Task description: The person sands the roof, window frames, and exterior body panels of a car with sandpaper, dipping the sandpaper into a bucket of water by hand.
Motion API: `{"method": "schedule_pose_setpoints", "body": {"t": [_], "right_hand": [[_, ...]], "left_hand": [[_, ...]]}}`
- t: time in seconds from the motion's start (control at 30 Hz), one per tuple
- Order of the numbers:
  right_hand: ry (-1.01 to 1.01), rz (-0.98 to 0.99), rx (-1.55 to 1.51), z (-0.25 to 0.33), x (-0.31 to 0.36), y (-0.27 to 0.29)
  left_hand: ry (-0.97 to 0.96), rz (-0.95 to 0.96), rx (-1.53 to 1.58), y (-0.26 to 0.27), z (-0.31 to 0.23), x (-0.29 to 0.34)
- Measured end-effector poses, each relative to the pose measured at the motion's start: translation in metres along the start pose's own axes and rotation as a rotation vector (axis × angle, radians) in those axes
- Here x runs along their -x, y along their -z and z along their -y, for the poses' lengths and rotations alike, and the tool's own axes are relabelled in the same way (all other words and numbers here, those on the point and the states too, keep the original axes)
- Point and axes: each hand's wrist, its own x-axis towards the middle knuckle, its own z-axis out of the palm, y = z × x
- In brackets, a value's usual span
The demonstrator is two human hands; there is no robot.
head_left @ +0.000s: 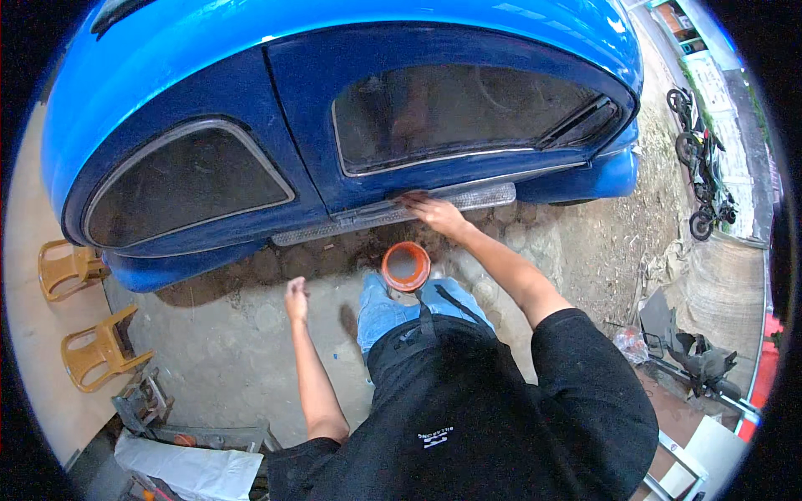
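A blue car [296,75] fills the upper part of the view, its side with two dark windows facing me. My right hand [434,214] reaches to the lower door just above the patterned metal running board [480,198]. Its fingers are pressed together against the paint and blurred at the tips; whatever lies under them is hidden. Held away from the car, my left hand [296,299] hangs over the ground with loosely bent fingers and nothing visible in it. Between my legs and the car is an orange bucket [389,271] with greyish contents.
Two tan plastic chairs [93,349] stand at the left by a wall. Lower left are a white sheet [188,468] and clutter. Motorcycles [702,159] are parked far right, with dark parts [697,355] piled nearer. The ground [242,334] is rough concrete.
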Motion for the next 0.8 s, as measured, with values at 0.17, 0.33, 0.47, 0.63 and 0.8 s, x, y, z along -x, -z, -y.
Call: {"method": "schedule_pose_setpoints", "body": {"t": [0.17, 0.33, 0.47, 0.63, 0.8], "right_hand": [[-0.324, -0.267, -0.163, 0.048, 0.013, 0.018], [-1.104, -0.474, -0.608, 0.108, 0.090, -0.068], [-1.762, -0.426, -1.187, 0.149, 0.150, -0.189], [-1.956, -0.184, -1.370, 0.184, 0.174, -0.320], [-2.077, -0.514, -1.394, 0.122, 0.134, -0.453]], "left_hand": [[-0.090, -0.044, -0.014, 0.054, 0.008, -0.019], [0.359, 0.254, -0.436, 0.010, 0.043, 0.014], [0.179, 0.582, -0.564, -0.035, 0.062, 0.024], [-0.011, 0.626, -0.996, -0.102, 0.087, 0.019], [-0.407, 0.713, -1.437, -0.149, 0.142, 0.005]]}}
